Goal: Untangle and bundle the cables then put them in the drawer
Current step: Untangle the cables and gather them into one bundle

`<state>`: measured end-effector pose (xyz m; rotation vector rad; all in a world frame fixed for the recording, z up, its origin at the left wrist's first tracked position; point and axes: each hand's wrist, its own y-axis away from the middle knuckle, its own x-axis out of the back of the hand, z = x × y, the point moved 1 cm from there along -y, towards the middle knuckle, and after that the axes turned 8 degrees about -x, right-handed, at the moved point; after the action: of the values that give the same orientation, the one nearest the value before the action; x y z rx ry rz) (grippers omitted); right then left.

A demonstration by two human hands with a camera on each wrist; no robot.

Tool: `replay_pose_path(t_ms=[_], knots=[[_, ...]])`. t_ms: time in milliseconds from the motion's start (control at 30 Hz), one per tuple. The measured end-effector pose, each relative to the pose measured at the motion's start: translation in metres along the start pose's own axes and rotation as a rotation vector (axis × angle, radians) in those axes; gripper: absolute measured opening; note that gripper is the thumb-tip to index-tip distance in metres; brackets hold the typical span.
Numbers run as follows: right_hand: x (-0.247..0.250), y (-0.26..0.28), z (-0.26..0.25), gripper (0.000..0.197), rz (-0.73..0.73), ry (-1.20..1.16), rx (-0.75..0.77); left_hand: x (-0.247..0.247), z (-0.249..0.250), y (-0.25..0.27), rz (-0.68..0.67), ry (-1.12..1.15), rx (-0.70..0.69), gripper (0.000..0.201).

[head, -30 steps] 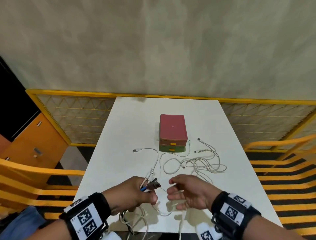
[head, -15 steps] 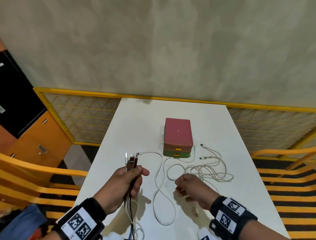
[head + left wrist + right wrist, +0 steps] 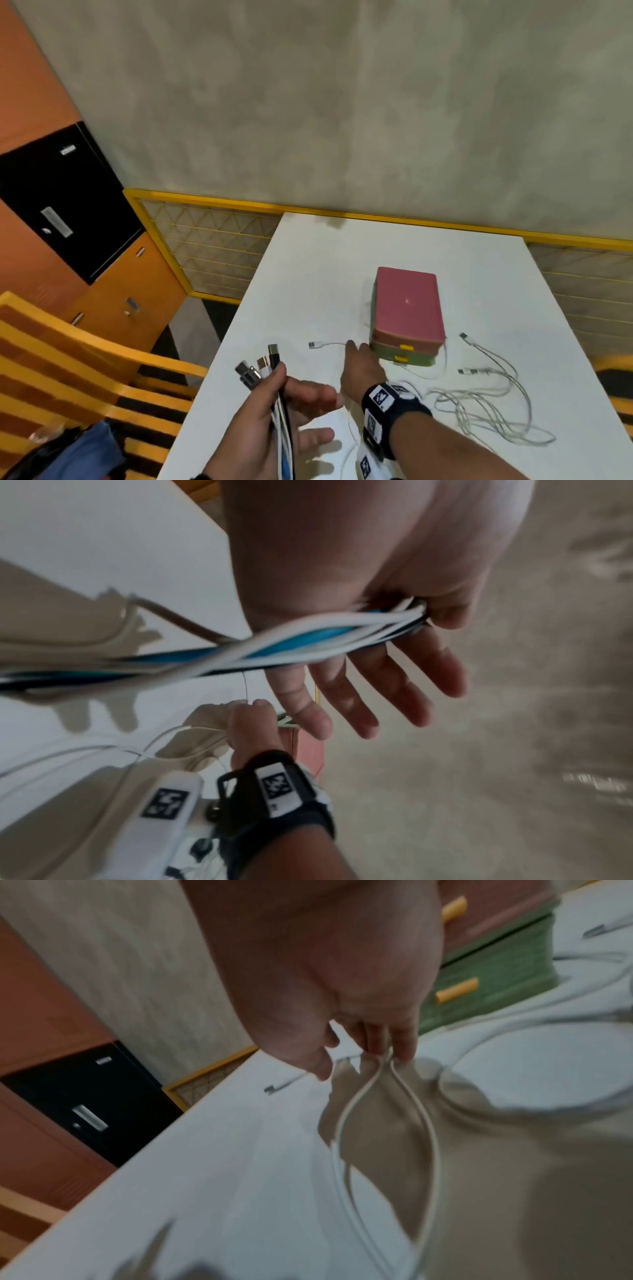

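Your left hand [image 3: 270,407], at the lower centre of the head view, now holds the gathered cables [image 3: 282,425] upright — about 4 plugs fan out above your thumb, and white, blue and black cords run down across your palm. A second ago those plugs sat low between both hands; half a second ago you had lifted them to the left. The left wrist view shows the cords pinched at thumb and forefinger while your other 3 fingers [image 3: 394,691] spread loose.

Your right hand [image 3: 359,368] has left the bundle and reached forward to the middle of the frame, just in front of the small drawer box [image 3: 407,315]. In the right wrist view its fingertips [image 3: 399,1047] pinch a loop of the single white cable [image 3: 428,1118], whose plug lies on the table [image 3: 308,281] just to the left.

So I judge 1 group is freed and collected, and you are fetching the next cable. The tangled pile [image 3: 486,404] at the right of the frame is untouched, and both drawers look closed — bundling and stowing remain.
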<state>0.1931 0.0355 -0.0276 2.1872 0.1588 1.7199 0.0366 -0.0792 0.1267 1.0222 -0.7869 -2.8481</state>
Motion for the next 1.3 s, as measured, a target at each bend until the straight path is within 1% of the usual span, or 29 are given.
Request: replay_pose_path(t_ms=[33, 100, 133, 233, 267, 300, 333, 400, 433, 467, 533, 600, 667, 733, 800, 833, 933, 1000, 1067, 1133, 1167, 1233, 1267, 1300], knots=[[-0.004, 0.0, 0.0, 0.057, 0.033, 0.053, -0.028, 0.0, 0.002, -0.001, -0.001, 0.054, -0.004, 0.047], [-0.007, 0.003, 0.002, 0.049, 0.112, 0.141, -0.004, 0.002, 0.005, -0.003, 0.02, 0.126, -0.027, 0.04], [-0.009, 0.004, 0.005, 0.044, 0.122, 0.154, 0.015, 0.003, 0.005, -0.004, 0.039, 0.136, -0.038, 0.038], [-0.009, 0.009, 0.012, 0.03, 0.063, 0.158, 0.027, 0.002, 0.005, -0.006, 0.095, 0.105, -0.037, 0.027], [-0.005, 0.01, 0.014, 0.021, 0.033, 0.092, -0.007, 0.002, 0.004, -0.007, 0.094, 0.085, -0.033, 0.026], [0.003, 0.012, 0.015, 0.013, -0.003, -0.063, -0.052, 0.001, 0.003, -0.009, 0.094, 0.066, -0.032, 0.027], [0.012, 0.014, 0.018, 0.011, -0.048, -0.305, -0.099, 0.001, 0.002, -0.012, 0.095, 0.05, -0.033, 0.031], [0.034, 0.025, 0.02, 0.017, -0.144, -0.878, -0.176, -0.002, -0.001, -0.018, 0.101, 0.027, -0.018, 0.035], [0.047, 0.035, 0.022, 0.017, -0.137, -1.07, -0.184, -0.004, -0.002, -0.02, 0.093, 0.004, 0.006, 0.036], [0.064, 0.048, 0.024, 0.014, -0.108, -1.18, -0.163, -0.008, -0.005, -0.023, 0.072, -0.031, 0.032, 0.038], [0.093, 0.076, 0.024, 0.009, -0.015, -1.263, -0.069, -0.015, -0.01, -0.027, 0.012, -0.145, 0.067, 0.045], [0.114, 0.106, 0.027, 0.008, 0.107, -1.194, 0.049, -0.025, -0.015, -0.026, -0.042, -0.266, 0.082, 0.049], [0.126, 0.134, 0.029, 0.009, 0.162, -1.016, 0.156, -0.038, -0.019, -0.023, -0.099, -0.299, 0.076, 0.05], [0.126, 0.158, 0.032, 0.007, 0.193, -0.837, 0.255, -0.054, -0.023, -0.017, -0.138, -0.27, 0.046, 0.048], [0.123, 0.176, 0.034, 0.004, 0.248, -0.693, 0.334, -0.066, -0.026, -0.011, -0.138, -0.189, 0.015, 0.045], [0.12, 0.182, 0.036, 0.005, 0.273, -0.643, 0.368, -0.07, -0.027, -0.009, -0.15, -0.146, 0.01, 0.044], [0.117, 0.194, 0.042, 0.009, 0.322, -0.637, 0.425, -0.077, -0.028, -0.004, -0.213, -0.066, 0.011, 0.044], [0.117, 0.198, 0.046, 0.01, 0.346, -0.631, 0.424, -0.079, -0.027, -0.001, -0.244, -0.09, -0.03, 0.041], [0.116, 0.2, 0.048, 0.008, 0.353, -0.618, 0.387, -0.079, -0.027, 0.005, -0.267, -0.167, -0.084, 0.035], [0.112, 0.202, 0.052, 0.009, 0.363, -0.578, 0.34, -0.077, -0.026, 0.01, -0.258, -0.219, -0.116, 0.034], [0.11, 0.202, 0.053, 0.008, 0.379, -0.515, 0.308, -0.075, -0.026, 0.011, -0.232, -0.222, -0.135, 0.036], [0.107, 0.203, 0.055, 0.007, 0.38, -0.396, 0.175, -0.071, -0.025, 0.011, -0.14, -0.169, -0.174, 0.046], [0.105, 0.201, 0.057, 0.009, 0.345, -0.404, 0.081, -0.068, -0.025, 0.01, -0.105, -0.121, -0.187, 0.051], [0.103, 0.199, 0.057, 0.011, 0.295, -0.472, 0.0, -0.064, -0.026, 0.011, -0.092, -0.077, -0.19, 0.055]])
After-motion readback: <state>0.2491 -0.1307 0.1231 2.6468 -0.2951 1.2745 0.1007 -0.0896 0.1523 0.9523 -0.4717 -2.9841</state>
